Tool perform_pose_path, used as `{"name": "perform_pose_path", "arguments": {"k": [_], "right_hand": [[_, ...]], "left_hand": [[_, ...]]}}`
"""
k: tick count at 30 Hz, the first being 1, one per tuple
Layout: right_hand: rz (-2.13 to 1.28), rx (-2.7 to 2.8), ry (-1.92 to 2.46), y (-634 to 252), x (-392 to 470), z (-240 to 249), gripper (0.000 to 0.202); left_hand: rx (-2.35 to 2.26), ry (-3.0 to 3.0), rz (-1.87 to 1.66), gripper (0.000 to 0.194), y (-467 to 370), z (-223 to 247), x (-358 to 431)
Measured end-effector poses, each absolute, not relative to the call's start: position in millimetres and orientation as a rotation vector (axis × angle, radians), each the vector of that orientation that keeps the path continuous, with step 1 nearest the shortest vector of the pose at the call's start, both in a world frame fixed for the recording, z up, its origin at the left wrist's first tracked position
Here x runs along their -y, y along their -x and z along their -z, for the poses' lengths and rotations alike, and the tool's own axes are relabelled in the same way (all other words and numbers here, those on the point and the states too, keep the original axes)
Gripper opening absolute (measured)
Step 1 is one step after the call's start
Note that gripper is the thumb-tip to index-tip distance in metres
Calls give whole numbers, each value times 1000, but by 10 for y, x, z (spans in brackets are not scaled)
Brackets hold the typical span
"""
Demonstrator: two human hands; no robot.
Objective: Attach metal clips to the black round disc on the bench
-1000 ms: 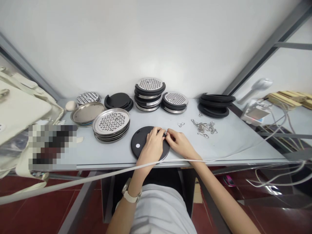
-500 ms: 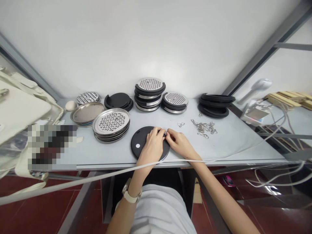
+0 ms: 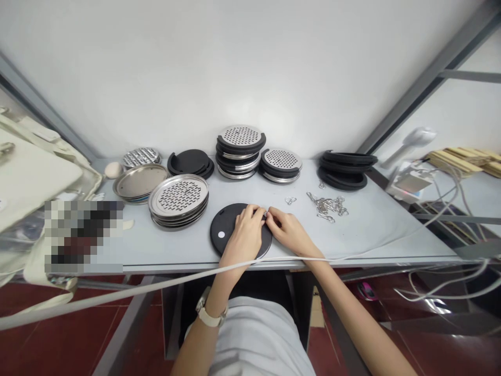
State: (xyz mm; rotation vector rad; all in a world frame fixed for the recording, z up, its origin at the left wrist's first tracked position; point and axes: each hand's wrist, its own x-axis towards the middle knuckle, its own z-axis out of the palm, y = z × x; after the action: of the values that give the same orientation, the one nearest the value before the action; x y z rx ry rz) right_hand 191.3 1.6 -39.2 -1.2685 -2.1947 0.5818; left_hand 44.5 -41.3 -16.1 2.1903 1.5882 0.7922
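A round black disc (image 3: 222, 220) with a white dot and a small slot lies near the table's front edge. My left hand (image 3: 246, 234) rests over its right half, fingers curled together at the upper right rim and holding it. Beside that rim, my right hand (image 3: 287, 230) is closed in a pinch, its fingertips meeting those of the left. A small metal clip (image 3: 265, 213) shows between the fingertips, mostly hidden. Loose wire clips (image 3: 329, 206) lie in a heap to the right, with a single clip (image 3: 290, 200) nearer my right hand.
Metal grater discs (image 3: 179, 198) are stacked at left, beside plain metal discs (image 3: 139, 180). Along the back stand black discs (image 3: 190, 161), assembled grater stacks (image 3: 240, 151) and black rings (image 3: 346, 169). A white cable (image 3: 156, 287) crosses in front of my forearms.
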Motion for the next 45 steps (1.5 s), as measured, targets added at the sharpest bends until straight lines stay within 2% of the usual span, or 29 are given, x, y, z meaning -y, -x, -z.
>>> {"name": "perform_pose_path", "arguments": {"k": [33, 45], "right_hand": [[-563, 2093, 1323, -1909, 9, 387, 23], [-574, 2083, 1314, -1897, -14, 366, 25]], "left_hand": [[-1623, -2239, -755, 30, -446, 151, 418], [-1663, -2240, -768, 23, -442, 166, 412]]}}
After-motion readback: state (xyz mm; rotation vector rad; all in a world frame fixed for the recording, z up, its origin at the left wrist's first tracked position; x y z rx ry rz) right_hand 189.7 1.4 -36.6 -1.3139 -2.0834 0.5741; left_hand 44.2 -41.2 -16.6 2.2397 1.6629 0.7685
